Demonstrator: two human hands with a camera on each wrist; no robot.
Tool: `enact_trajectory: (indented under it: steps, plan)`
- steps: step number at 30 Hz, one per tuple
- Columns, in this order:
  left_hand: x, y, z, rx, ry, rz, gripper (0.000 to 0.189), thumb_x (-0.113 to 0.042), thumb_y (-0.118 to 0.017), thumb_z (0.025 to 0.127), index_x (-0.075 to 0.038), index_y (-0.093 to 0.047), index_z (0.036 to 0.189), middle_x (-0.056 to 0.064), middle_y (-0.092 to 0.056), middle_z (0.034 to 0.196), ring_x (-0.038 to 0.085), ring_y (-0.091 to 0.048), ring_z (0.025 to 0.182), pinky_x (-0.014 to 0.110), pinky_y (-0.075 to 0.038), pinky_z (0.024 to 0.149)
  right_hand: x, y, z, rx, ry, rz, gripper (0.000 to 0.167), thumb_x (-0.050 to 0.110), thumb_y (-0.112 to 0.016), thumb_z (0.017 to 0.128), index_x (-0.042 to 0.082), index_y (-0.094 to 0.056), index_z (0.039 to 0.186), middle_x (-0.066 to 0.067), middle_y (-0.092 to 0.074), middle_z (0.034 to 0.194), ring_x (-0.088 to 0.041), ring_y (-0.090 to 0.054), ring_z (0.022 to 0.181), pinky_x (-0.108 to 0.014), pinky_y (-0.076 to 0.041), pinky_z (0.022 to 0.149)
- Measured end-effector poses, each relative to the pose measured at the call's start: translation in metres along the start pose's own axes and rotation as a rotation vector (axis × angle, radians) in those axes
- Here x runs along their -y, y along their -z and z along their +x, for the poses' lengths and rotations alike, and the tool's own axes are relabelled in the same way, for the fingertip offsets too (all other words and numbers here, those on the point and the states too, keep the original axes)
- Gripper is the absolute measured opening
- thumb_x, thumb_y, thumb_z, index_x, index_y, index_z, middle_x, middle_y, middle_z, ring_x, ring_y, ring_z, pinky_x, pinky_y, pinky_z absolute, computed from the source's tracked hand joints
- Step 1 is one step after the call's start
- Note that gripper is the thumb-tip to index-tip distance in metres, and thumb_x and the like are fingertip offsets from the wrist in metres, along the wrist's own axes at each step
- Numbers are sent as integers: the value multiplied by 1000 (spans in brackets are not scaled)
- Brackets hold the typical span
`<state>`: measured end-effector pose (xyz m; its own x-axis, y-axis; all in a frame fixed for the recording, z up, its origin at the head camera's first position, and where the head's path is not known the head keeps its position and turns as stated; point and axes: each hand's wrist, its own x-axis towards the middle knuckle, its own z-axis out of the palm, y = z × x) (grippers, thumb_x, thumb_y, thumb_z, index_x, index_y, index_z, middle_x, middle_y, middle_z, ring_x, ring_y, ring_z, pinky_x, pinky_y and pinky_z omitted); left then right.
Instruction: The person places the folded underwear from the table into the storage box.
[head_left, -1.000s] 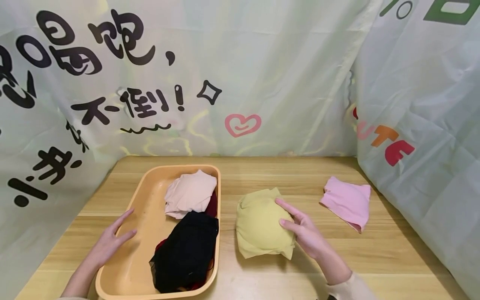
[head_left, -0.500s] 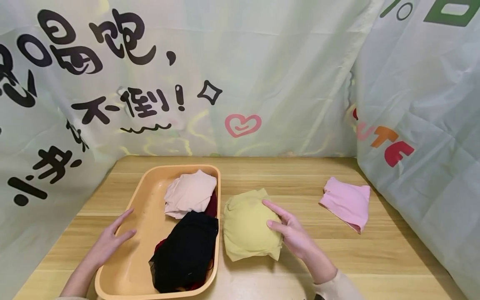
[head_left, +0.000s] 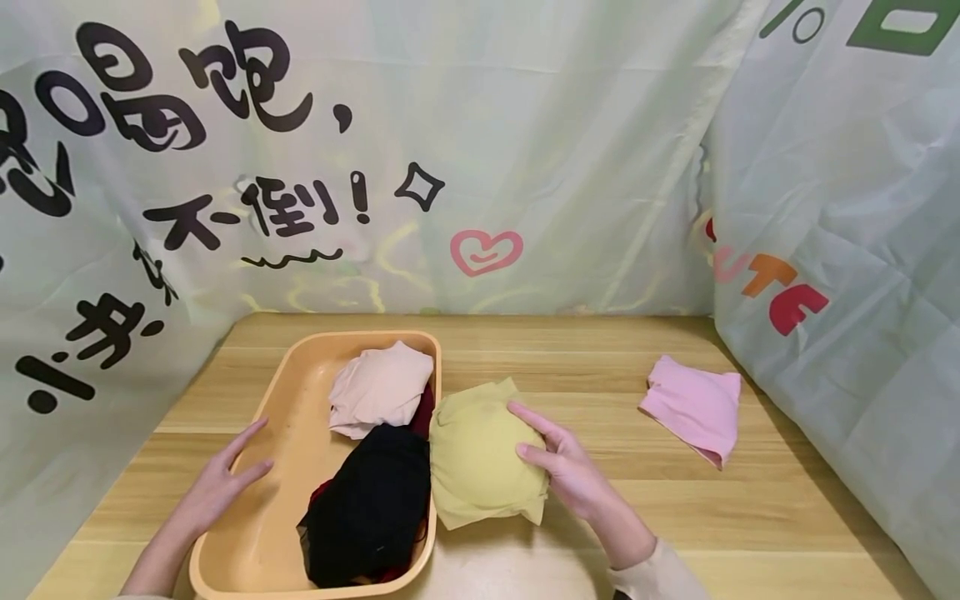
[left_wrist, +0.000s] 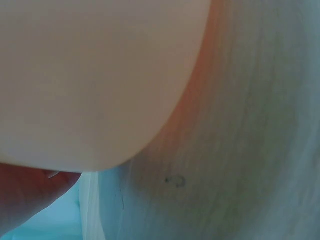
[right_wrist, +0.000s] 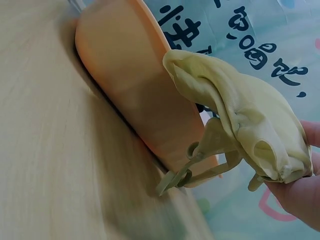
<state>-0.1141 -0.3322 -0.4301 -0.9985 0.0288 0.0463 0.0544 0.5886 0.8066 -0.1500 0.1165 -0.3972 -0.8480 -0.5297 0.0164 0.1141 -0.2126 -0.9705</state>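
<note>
At the far left, the left hand (head_left: 225,481) has its thumb and forefinger spread apart at the side of the orange tray (head_left: 300,400); whether its hidden fingers brace the outside, I cannot tell. If that contact is only light, a bump on the opposite rim could make the tray slide. Inside, a pale pink bundle (head_left: 382,387) sits at the back and a black bundle (head_left: 367,508) in front, both crowding the right wall, with dark red cloth (head_left: 423,412) between them and the wall. Anything pushed in from that side would probably shove or rumple them. The yellow garment (head_left: 483,454) is just at the tray's right rim, overlapping it in the head view. Its loose straps (right_wrist: 169,183) dangle beside the outer wall, so they could catch or be left hanging outside. The right hand (head_left: 566,467) pinches only the garment's right edge; with the far side unsupported, the bundle may sag and unfold. Farther right, a pink cloth (head_left: 697,404) lies on the worktop (head_left: 585,350), well clear of this risk.
</note>
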Motion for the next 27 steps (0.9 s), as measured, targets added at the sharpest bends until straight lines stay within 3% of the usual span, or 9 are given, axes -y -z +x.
enact_trajectory:
  steps: [7, 27]
  plan:
    - [0, 1, 0, 4, 17, 20, 65, -16, -57, 89, 1, -24, 142, 36, -21, 141, 54, -17, 127, 66, -20, 95, -3, -5, 1, -9, -16, -2, 62, 5, -53, 88, 3, -22, 143, -26, -26, 140, -15, -60, 95, -30, -51, 83]
    - [0, 0, -1, -9, -10, 2, 65, -19, -56, 90, -1, -24, 143, 35, -20, 142, 53, -14, 127, 67, -16, 96, 2, -10, 4, 21, 6, 38, 62, 2, -51, 88, 3, -23, 143, -15, -38, 135, -16, -60, 98, -31, -51, 83]
